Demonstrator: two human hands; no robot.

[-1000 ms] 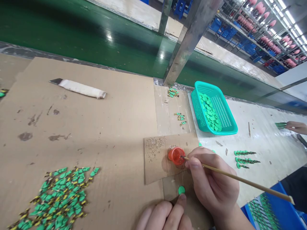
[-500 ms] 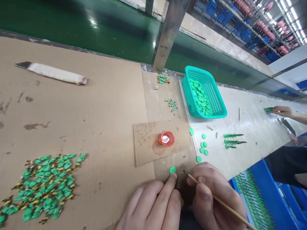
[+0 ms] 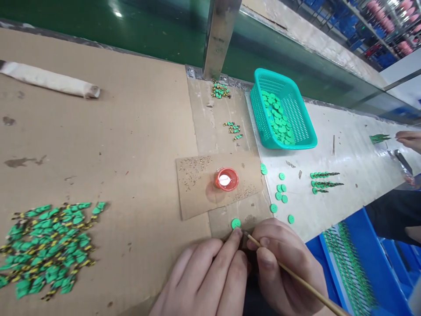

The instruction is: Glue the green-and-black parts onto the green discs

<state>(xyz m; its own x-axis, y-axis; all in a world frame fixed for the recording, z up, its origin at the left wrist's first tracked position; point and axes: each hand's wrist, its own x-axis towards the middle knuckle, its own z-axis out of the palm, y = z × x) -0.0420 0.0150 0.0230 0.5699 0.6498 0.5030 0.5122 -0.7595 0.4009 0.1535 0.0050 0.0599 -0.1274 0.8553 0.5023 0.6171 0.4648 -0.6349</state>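
My left hand lies on the worktop with its fingers stretched out. Its index fingertip touches the lower edge of a round green button-like disc, which lies flat. My right hand is closed around a thin paintbrush with a wooden handle. The brush's dark tip is beside the left index fingertip, just below and right of the disc; whether it touches anything I cannot tell. Beyond the hands stands a small red cup holding whitish liquid, on a cardboard piece.
A turquoise basket of green discs stands behind. Several loose discs and rows of green-brown pieces lie rightward. At left are a pile of green-yellow-black pieces and a wrapped blade. A co-worker's hand is far right.
The brush tip has moved left, closer to my left index fingertip. The camera view has shifted slightly. A loose disc right of my right hand has come into view.
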